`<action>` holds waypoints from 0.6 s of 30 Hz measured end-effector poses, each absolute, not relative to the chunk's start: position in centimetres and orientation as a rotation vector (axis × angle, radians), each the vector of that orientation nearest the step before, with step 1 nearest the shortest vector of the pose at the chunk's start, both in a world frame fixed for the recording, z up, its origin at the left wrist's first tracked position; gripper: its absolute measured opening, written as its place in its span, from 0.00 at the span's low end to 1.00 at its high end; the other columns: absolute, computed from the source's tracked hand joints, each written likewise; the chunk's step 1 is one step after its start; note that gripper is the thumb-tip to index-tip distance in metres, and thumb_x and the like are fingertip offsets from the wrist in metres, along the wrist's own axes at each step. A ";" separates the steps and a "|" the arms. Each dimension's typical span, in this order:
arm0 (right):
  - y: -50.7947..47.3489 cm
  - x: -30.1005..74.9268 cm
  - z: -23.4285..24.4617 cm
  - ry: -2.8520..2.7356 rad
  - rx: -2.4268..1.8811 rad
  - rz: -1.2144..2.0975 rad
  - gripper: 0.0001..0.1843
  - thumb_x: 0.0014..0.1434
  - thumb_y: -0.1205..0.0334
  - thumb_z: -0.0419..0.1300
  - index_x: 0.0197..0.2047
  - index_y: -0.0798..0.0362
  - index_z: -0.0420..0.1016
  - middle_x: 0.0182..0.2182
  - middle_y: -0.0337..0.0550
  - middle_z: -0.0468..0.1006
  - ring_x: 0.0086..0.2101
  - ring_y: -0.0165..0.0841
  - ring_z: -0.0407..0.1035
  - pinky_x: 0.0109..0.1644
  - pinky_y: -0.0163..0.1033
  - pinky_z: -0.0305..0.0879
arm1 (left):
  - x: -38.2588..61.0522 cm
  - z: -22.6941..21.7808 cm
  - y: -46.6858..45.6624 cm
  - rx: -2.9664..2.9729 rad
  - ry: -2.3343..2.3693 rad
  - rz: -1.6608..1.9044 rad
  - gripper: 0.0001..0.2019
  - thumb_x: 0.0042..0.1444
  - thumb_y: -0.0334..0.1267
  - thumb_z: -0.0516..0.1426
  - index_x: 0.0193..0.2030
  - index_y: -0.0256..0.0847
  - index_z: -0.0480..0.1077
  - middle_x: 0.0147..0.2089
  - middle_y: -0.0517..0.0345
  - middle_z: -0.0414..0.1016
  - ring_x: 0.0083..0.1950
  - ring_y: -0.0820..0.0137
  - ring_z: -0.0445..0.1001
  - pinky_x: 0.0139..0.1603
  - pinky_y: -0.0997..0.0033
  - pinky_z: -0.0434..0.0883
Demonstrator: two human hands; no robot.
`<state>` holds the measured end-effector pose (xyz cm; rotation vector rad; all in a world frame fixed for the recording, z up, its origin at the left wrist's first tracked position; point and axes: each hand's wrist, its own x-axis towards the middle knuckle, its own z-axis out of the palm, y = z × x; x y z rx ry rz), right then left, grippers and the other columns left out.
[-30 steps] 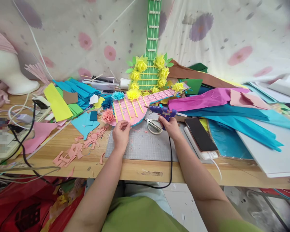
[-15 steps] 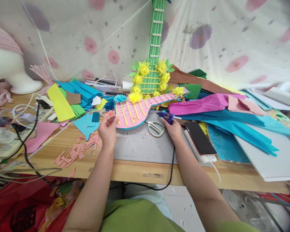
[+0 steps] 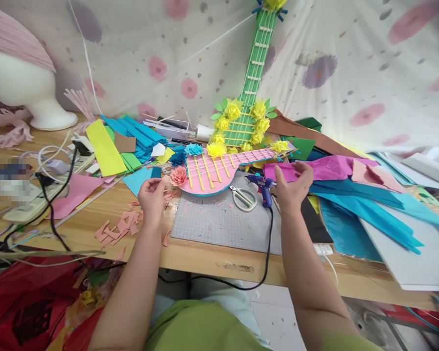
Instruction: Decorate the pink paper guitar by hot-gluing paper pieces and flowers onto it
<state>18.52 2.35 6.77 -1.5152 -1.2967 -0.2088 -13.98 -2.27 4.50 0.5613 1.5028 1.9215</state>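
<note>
My left hand (image 3: 151, 192) hovers above pink paper scraps (image 3: 120, 225), fingers pinched together; what they hold is too small to make out. Just right of it lies a salmon paper flower (image 3: 178, 175) at the end of a pink paper guitar (image 3: 208, 176) with yellow strips. My right hand (image 3: 293, 187) is raised with fingers apart over the edge of a magenta tissue sheet (image 3: 325, 168). A blue glue gun (image 3: 264, 187) stands free on the grey cutting mat (image 3: 223, 222), just left of that hand. Scissors (image 3: 243, 198) lie between the glue gun and the guitar.
A green paper guitar (image 3: 255, 83) with yellow flowers leans on the draped cloth behind. Coloured paper sheets (image 3: 106, 148) pile at the left, teal tissue (image 3: 369, 207) at the right. A dark phone (image 3: 312, 224) shows beside my right arm. A power strip and cables (image 3: 40, 195) crowd the left edge.
My right hand let go of the glue gun, which now stands on the mat, and rose to the magenta tissue. My left hand drew left and back from the pink guitar.
</note>
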 end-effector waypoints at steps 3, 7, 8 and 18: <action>2.4 15.2 8.6 -1.471 -1.434 -0.276 0.28 0.55 0.46 0.55 0.54 0.54 0.61 0.48 0.55 0.67 0.52 0.47 0.61 0.55 0.57 0.56 | -14.5 4.7 -2.5 0.551 1.492 1.914 0.12 0.36 0.37 0.64 0.26 0.37 0.66 0.23 0.64 0.69 0.25 0.77 0.69 0.26 0.79 0.68; 2.6 8.2 9.1 -1.851 -1.256 -0.160 0.27 0.55 0.50 0.55 0.55 0.53 0.61 0.49 0.54 0.68 0.51 0.46 0.61 0.55 0.57 0.55 | -15.3 5.4 -2.8 0.484 1.492 1.876 0.13 0.34 0.36 0.64 0.26 0.38 0.65 0.23 0.65 0.68 0.24 0.78 0.69 0.25 0.79 0.68; 2.7 6.4 8.9 -1.957 -1.203 -0.114 0.28 0.54 0.51 0.57 0.56 0.53 0.62 0.50 0.54 0.68 0.51 0.46 0.61 0.56 0.56 0.55 | -15.5 5.5 -2.9 0.475 1.489 1.861 0.13 0.34 0.36 0.64 0.26 0.38 0.65 0.23 0.66 0.68 0.24 0.78 0.68 0.24 0.79 0.68; 3.8 -3.6 4.8 -2.479 -1.053 0.000 0.44 0.47 0.54 0.63 0.65 0.56 0.53 0.60 0.55 0.59 0.61 0.48 0.47 0.65 0.56 0.36 | -17.2 4.9 -2.7 0.473 1.545 1.698 0.15 0.36 0.34 0.64 0.30 0.38 0.64 0.23 0.66 0.67 0.23 0.78 0.68 0.24 0.78 0.68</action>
